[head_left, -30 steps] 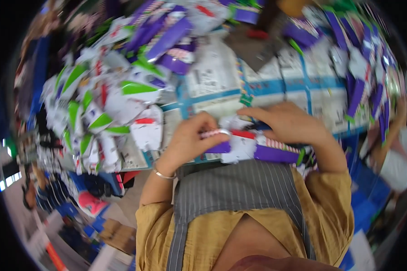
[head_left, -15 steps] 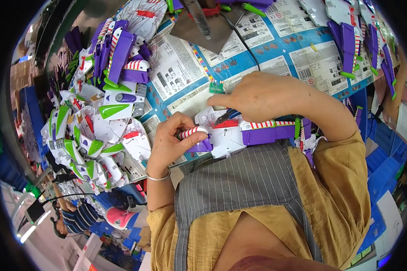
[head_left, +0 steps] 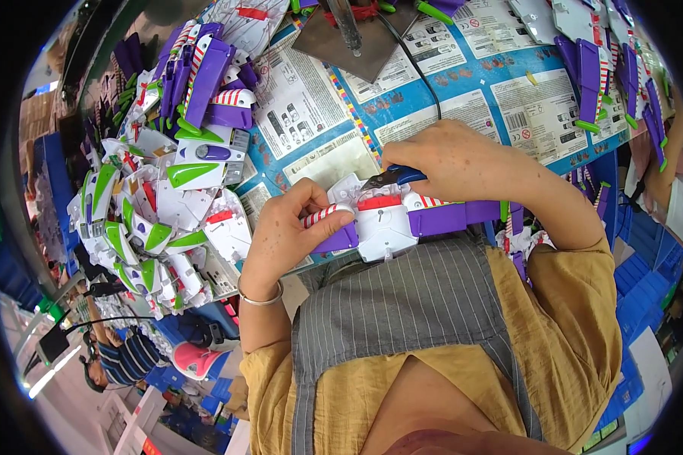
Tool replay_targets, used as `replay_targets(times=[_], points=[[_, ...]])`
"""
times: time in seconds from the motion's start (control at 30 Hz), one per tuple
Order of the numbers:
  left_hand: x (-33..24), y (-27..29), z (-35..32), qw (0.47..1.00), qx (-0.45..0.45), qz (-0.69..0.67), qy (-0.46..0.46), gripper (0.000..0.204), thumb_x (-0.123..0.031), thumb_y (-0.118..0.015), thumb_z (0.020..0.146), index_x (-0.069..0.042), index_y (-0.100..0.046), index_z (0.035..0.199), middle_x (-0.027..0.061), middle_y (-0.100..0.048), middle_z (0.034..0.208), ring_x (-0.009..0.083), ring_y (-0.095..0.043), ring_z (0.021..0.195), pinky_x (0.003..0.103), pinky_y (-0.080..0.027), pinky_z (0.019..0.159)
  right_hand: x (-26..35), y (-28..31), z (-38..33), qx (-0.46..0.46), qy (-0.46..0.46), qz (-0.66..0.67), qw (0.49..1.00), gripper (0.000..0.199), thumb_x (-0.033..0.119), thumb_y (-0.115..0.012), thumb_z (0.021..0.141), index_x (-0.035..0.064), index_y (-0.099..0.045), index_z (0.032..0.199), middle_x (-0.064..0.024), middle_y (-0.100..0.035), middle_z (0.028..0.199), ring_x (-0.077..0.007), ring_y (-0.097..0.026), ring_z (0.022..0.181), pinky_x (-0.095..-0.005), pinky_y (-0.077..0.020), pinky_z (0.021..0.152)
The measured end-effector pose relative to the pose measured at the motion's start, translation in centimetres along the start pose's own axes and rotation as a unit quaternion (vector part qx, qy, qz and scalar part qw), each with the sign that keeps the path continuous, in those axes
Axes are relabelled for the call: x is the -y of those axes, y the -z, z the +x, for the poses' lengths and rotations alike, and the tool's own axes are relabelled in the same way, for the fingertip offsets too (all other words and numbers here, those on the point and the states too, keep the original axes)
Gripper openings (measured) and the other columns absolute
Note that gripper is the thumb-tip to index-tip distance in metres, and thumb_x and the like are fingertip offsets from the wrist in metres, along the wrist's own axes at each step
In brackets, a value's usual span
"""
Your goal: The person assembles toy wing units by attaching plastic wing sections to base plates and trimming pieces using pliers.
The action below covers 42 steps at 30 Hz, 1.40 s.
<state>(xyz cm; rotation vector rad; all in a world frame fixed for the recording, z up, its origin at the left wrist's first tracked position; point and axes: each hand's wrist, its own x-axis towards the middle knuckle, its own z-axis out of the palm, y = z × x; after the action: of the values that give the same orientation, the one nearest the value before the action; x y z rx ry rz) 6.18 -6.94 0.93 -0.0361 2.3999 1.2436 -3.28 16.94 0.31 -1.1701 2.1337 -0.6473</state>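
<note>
My left hand [head_left: 287, 227] is closed on a purple toy wing [head_left: 338, 240] with a red-and-white striped edge, thumb on top. The wing joins a white toy body piece [head_left: 385, 230] with a red part [head_left: 379, 202] across it, held at the table's near edge against my apron. A second purple wing [head_left: 446, 219] stretches to the right from the body piece. My right hand [head_left: 463, 158] is wrapped round blue-handled pliers [head_left: 389, 178]; their dark jaws lie over the body piece just above the red part. Whether the jaws grip anything cannot be seen.
Left of my hands rises a pile of white-and-green toy shells [head_left: 155, 197], with purple wings [head_left: 205, 80] behind. A metal post on a plate [head_left: 357, 54] with a black cable stands at the far side. More winged pieces [head_left: 587, 80] hang at the far right edge.
My right hand has drawn back, turning the pliers; its pointing index finger is now curled. The small green board on the table by that finger no longer shows. My left hand keeps hold of the wing.
</note>
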Motion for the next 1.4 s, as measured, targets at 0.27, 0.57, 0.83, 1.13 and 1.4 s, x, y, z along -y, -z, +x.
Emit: replay_targets(times=[0.27, 0.57, 0.83, 1.13, 1.4], points=[[-0.8, -0.4, -1.6, 0.914, -0.296, 0.206, -0.186, 0.039, -0.015, -0.079, 0.067, -0.002, -0.057, 0.097, 0.0129, -0.056, 0.1, 0.0272, -0.057, 0.084, 0.033, -0.046, 0.07, 0.0, -0.6, -1.1, -0.093, 0.025, 0.019, 0.995, 0.035, 0.01, -0.062, 0.075, 0.0099, -0.055, 0.109, -0.0129, -0.063, 0.084, -0.0327, -0.062, 0.079, -0.0427, -0.0469, 0.07], [1.1, -5.5, -3.4, 0.826, -0.062, -0.558, 0.054, 0.048, -0.039, -0.038, 0.097, -0.004, -0.042, 0.13, 0.0109, -0.052, 0.124, 0.0266, -0.049, 0.116, 0.04, -0.035, 0.102, 2.6, 1.4, -2.5, -0.114, -0.016, 0.112, 0.987, 0.031, 0.012, -0.06, 0.078, 0.0068, -0.054, 0.107, -0.0159, -0.063, 0.096, -0.0337, -0.061, 0.087, -0.0416, -0.0473, 0.071], [-0.5, -6.5, 0.1, 0.777, -0.086, -0.619, 0.077, 0.04, -0.021, -0.053, 0.092, -0.005, -0.043, 0.127, 0.0088, -0.052, 0.123, 0.0223, -0.05, 0.116, 0.04, -0.04, 0.1, 2.0, 3.5, -1.1, -0.143, -0.054, -0.293, 0.944, 0.012, 0.006, -0.056, 0.071, 0.0044, -0.052, 0.082, -0.0097, -0.053, 0.086, -0.0241, -0.057, 0.07, -0.0362, -0.0437, 0.065], [-0.1, -6.8, -0.1, 0.78, -0.076, -0.617, 0.072, 0.038, -0.02, -0.057, 0.09, -0.006, -0.047, 0.124, 0.0063, -0.054, 0.119, 0.0185, -0.051, 0.112, 0.036, -0.041, 0.096, 3.0, 3.5, 0.7, 0.03, -0.015, -0.386, 0.922, 0.015, 0.012, -0.063, 0.07, 0.0048, -0.061, 0.082, -0.0057, -0.06, 0.073, -0.0185, -0.059, 0.078, -0.0318, -0.0402, 0.068], [-0.1, -6.7, -0.1, 0.781, -0.074, -0.614, 0.087, 0.037, -0.019, -0.057, 0.09, -0.006, -0.048, 0.123, 0.0064, -0.055, 0.118, 0.0185, -0.052, 0.11, 0.035, -0.042, 0.095, 2.2, 3.4, 0.4, -0.068, 0.018, -0.389, 0.919, 0.013, 0.011, -0.062, 0.07, 0.0052, -0.06, 0.081, -0.0061, -0.059, 0.075, -0.0181, -0.059, 0.077, -0.0307, -0.0409, 0.071]])
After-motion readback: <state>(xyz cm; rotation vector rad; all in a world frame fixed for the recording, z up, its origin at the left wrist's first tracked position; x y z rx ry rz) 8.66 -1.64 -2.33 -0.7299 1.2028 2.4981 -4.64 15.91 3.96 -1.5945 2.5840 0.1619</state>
